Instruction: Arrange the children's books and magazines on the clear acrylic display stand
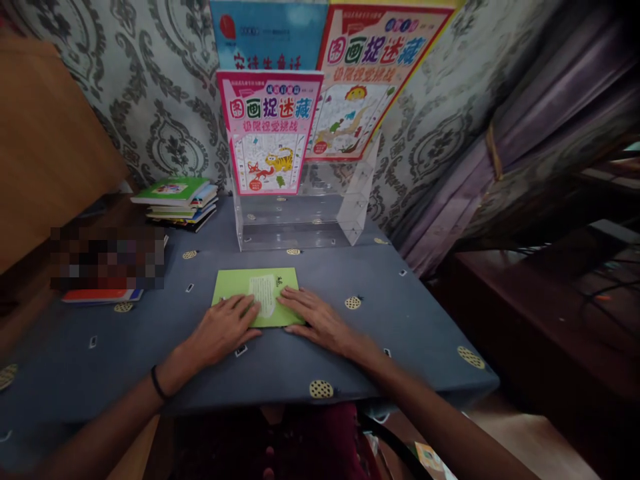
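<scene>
A light green book (260, 280) with a pale text patch lies flat on the table in front of me. My left hand (230, 320) rests on its left part, fingers stretched out over the cover. On the right part lies my right hand (313, 317), fingers also extended, the thumb at the near edge. Beyond the book stands a clear acrylic rack (357, 207). It bears a pink-bordered picture book (270, 133), a red-bordered picture book (377, 80) and a blue book (270, 33), all leaning upright.
A stack of books (175, 200) with a green one on top sits at the back left. Nearer, red and blue books (100, 295) lie partly under a blurred patch. The patterned grey tablecloth (425, 340) covers the table. A purple curtain (450, 187) hangs at right beside dark furniture (540, 313).
</scene>
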`<state>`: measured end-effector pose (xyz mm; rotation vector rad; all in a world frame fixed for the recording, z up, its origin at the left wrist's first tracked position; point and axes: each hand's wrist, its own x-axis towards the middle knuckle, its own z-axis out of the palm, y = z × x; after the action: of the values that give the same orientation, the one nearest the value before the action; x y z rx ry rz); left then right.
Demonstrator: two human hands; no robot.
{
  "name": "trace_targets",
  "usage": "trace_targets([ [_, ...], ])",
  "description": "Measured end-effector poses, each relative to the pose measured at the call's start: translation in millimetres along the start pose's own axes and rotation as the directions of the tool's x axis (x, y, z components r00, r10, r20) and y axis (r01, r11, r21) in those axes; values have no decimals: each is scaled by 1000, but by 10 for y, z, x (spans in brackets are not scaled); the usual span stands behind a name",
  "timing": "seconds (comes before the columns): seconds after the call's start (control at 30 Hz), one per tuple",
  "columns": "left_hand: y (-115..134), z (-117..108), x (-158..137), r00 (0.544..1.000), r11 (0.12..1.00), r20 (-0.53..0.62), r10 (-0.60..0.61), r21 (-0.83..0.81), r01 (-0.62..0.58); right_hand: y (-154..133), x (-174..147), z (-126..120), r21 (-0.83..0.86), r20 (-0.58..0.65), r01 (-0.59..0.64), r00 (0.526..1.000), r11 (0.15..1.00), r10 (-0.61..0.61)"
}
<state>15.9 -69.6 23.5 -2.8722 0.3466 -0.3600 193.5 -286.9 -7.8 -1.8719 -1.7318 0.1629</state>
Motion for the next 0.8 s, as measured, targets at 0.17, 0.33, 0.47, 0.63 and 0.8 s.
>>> trace_targets([
  [0.17,102,125,-32,997,994,49,60,94,-64,-17,-7,-9,5,-22,6,1000,1000,-6],
  [0.33,71,110,-10,994,987,27,109,115,-111,5,26,-14,128,-63,-48,996,991,56],
  [0.47,-32,25,93,994,986,-42,104,134,-98,68,113,-12,258,-161,-117,974,959,162],
  [0.63,-192,-69,201,968,999,-248,-30,16,35,113,347,-34,382,-256,-174,924,908,285],
  [0.8,-367,-354,235,900,936,-326,-290,-291,196,129,624,-23,581,-308,-129,879,804,364],
])
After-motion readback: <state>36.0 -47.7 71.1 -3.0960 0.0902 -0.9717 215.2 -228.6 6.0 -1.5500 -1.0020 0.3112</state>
